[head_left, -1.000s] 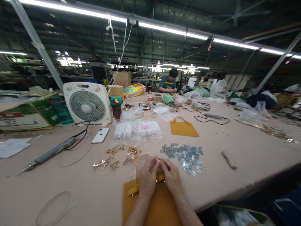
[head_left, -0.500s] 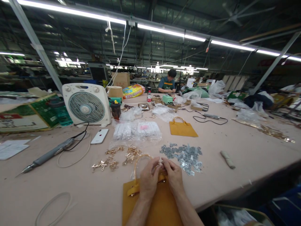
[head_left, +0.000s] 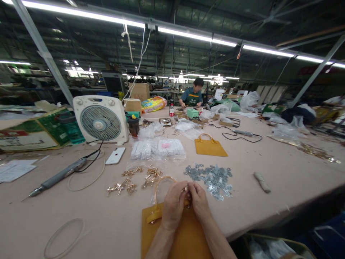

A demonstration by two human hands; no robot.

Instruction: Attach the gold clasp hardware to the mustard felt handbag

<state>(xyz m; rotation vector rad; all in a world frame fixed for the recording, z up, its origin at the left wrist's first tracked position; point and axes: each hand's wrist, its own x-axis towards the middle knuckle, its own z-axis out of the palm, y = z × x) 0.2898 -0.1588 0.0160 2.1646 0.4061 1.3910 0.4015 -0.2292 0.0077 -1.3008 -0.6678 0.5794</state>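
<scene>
My left hand [head_left: 172, 207] and my right hand [head_left: 198, 203] meet above the top edge of a mustard-yellow bag panel [head_left: 151, 239], fingertips pinched together. Between them glints a small metal fitting [head_left: 185, 189], mostly covered by the fingers. The panel lies flat under my forearms. Its looped handle [head_left: 155, 187] is partly wrapped in clear plastic, and the right handle end is largely hidden by my hands. Gold-coloured metal fittings [head_left: 152, 176] lie in small heaps to the left. Beyond my right hand is a spread of flat silver metal plates [head_left: 215, 180].
A second yellow bag panel [head_left: 211, 147] lies farther back. Plastic-wrapped white packs [head_left: 169, 148], a phone [head_left: 115, 156], a box fan [head_left: 101, 118] and a corded pen-shaped tool [head_left: 59, 174] are on the left. A beige roll [head_left: 261, 181] lies right. A co-worker [head_left: 192, 95] sits across.
My hands have drawn closer together and dipped slightly toward the bag's handle end, covering more of the small fitting. Across the table, the co-worker's hands have moved apart.
</scene>
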